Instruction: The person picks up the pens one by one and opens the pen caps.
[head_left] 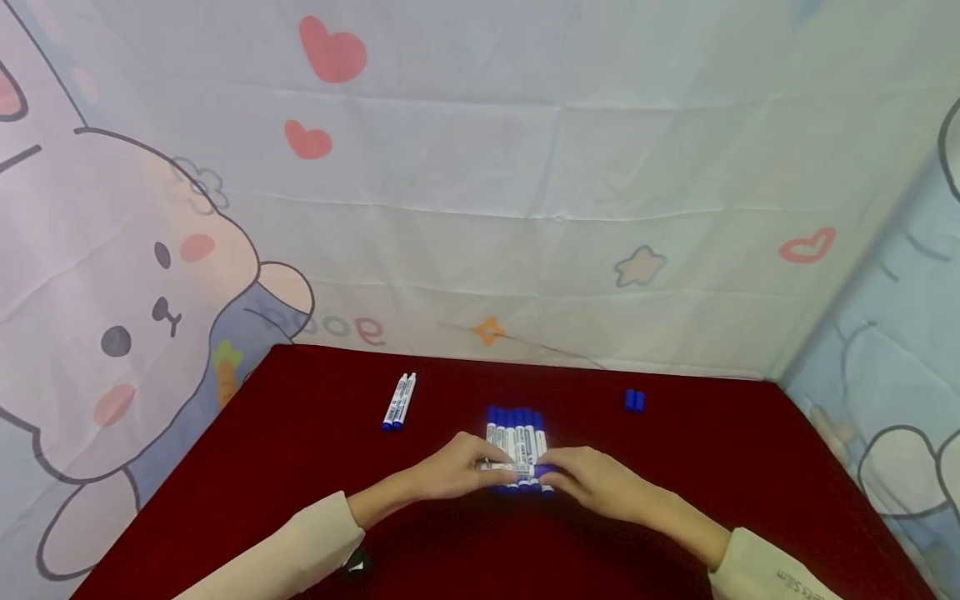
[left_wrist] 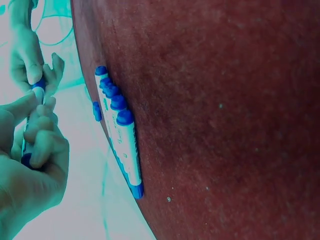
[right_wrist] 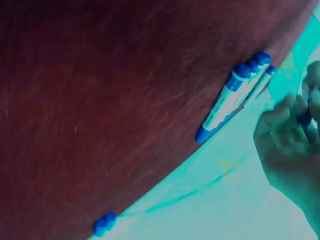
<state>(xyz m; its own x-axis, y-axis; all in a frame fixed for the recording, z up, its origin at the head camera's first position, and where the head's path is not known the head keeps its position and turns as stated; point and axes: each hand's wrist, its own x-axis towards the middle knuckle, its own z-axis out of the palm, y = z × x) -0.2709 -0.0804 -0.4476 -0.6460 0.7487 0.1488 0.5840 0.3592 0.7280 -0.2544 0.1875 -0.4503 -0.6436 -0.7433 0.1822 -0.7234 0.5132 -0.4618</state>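
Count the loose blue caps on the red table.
2: left cap and right cap, side by side toward the back of the table, right of the marker row. The left hand or right hand could hide others.

Marker row [head_left: 520, 435]; pair [head_left: 404, 402] left; likely caps [head_left: 631, 400] right

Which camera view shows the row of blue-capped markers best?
The head view: the row of blue-capped markers spreads side by side there, though the left hand, right hand and held marker cover part. Both wrist views show the row unblocked, but slanted, with markers overlapping.
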